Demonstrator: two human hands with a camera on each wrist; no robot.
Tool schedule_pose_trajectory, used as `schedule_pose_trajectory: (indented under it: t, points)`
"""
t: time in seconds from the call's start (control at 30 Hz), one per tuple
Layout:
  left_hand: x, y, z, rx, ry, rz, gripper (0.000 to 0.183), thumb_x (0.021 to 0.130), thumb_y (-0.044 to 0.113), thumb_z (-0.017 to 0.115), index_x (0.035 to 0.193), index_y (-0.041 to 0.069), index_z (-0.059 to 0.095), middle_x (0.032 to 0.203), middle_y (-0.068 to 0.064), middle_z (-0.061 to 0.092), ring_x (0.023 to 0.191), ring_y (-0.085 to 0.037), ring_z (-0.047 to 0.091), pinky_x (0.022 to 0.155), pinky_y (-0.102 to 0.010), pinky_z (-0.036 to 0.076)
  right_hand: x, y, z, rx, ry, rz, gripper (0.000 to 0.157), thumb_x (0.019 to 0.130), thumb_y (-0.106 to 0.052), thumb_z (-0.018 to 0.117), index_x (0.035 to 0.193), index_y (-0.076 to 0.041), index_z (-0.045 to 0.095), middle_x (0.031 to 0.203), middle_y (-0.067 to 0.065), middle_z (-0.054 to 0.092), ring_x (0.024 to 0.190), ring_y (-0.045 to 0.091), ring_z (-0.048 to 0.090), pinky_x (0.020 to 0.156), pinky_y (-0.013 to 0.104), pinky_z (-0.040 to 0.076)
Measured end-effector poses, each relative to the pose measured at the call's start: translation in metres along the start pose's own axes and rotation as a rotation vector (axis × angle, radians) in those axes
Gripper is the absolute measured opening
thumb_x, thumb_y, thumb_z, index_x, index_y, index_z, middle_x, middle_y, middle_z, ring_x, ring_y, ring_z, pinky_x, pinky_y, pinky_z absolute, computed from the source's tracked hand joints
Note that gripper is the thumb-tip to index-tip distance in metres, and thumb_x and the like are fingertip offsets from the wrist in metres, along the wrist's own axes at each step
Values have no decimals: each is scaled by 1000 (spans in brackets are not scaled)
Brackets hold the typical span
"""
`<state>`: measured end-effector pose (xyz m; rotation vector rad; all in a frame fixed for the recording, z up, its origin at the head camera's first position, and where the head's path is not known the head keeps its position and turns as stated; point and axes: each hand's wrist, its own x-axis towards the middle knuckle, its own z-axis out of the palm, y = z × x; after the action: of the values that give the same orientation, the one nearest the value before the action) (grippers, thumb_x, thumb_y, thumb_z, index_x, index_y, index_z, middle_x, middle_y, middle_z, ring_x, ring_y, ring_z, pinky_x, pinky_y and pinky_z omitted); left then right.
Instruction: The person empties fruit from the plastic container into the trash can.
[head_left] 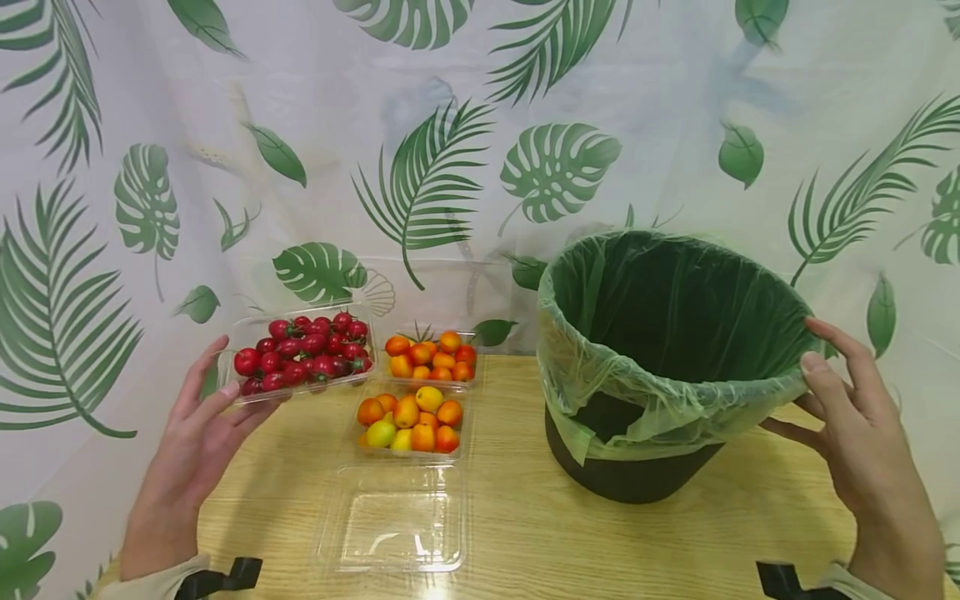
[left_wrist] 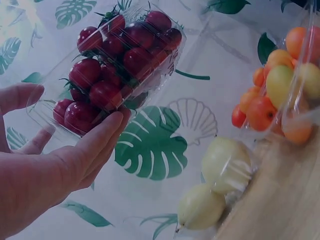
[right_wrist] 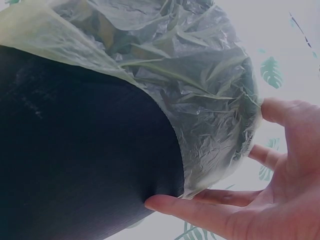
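Observation:
My left hand grips the left end of a clear plastic box of red cherry tomatoes, raised over the table's left side. In the left wrist view, the fingers reach under the box and the tomatoes show through its wall. On the right stands a black trash bin lined with a thin green bag, its mouth leaning right. My right hand touches its right side, fingers spread; in the right wrist view one fingertip presses the black wall and another lies at the bagged rim.
Two clear boxes of orange and yellow tomatoes stand one behind the other on the wooden table. A bare clear plastic tray lies in front. Pale fruits show in the left wrist view. A leaf-print sheet hangs behind.

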<state>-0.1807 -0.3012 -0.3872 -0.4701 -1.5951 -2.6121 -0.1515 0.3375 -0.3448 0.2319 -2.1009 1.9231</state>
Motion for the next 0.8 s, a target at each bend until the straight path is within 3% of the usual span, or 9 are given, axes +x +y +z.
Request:
schedule_pose_trajectory:
  t: [0.2,0.4,0.47,0.57,0.8]
  points:
    - [9,-2,18,34,38,6,59,100,6,39,151,28,18,151,-19,10,113,-34,58,93,-44,42,0,-2,2,1,0,13,52,102,-20,40,150,-26,22,155,12,-5,129,55,10,61,26,55]
    - [15,-4,33,43,26,2,58,100,9,40,151,28,18,151,-17,13,113,-34,57,94,-43,42,0,-1,3,30,-7,11,52,102,-18,38,150,-26,22,155,12,-7,130,55,7,61,26,55]
    - [18,-5,37,22,21,10,58,101,9,40,151,27,19,151,-17,14,113,-35,57,94,-44,41,-1,0,3,27,-4,15,52,102,-18,39,150,-25,22,155,13,-6,132,46,20,61,26,56]
    - [22,-6,44,-5,23,15,57,100,9,41,151,28,20,150,-18,17,113,-36,57,95,-46,40,-1,1,3,31,-6,17,51,102,-18,39,150,-26,22,155,14,-7,133,40,26,62,27,56]
    - [31,-10,59,-68,11,35,57,100,9,42,150,29,23,149,-22,20,114,-41,54,97,-49,38,1,1,1,48,-16,-17,51,102,-16,40,150,-23,23,151,23,1,119,20,49,62,29,56]
